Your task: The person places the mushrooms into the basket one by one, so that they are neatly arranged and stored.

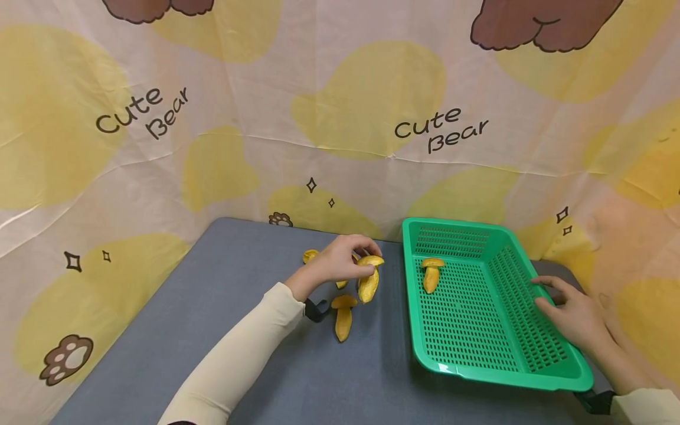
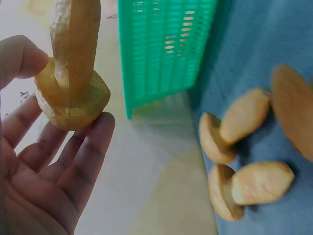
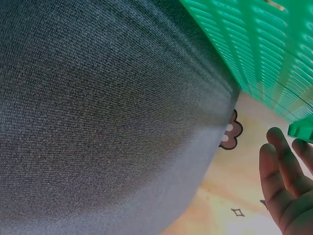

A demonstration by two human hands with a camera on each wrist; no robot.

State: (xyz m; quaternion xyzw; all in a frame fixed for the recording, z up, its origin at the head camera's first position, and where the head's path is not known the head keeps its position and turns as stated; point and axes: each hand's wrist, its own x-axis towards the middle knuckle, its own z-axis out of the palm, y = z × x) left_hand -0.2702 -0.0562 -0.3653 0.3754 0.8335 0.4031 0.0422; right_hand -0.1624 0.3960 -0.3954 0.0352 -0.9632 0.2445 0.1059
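Note:
My left hand [image 1: 345,258] pinches a yellow mushroom [image 1: 369,288] by its cap, with the stem pointing down, above the table left of the basket. In the left wrist view, the thumb and fingertips hold the cap of this mushroom [image 2: 73,105]. Another mushroom [image 1: 343,319] lies on the table below that hand, and more lie behind it, partly covered by it. Inside the green plastic basket [image 1: 414,319] one mushroom [image 1: 432,278] rests near the left wall. At the basket's right rim is my right hand [image 1: 576,316], its fingers loosely extended and touching the edge.
The grey table [image 1: 255,260] carries the basket on its right side. A patterned cloth [image 1: 345,118] hangs behind and beside the table. Two mushrooms lie side by side in the left wrist view, one of them [image 2: 261,183] close to the table's edge.

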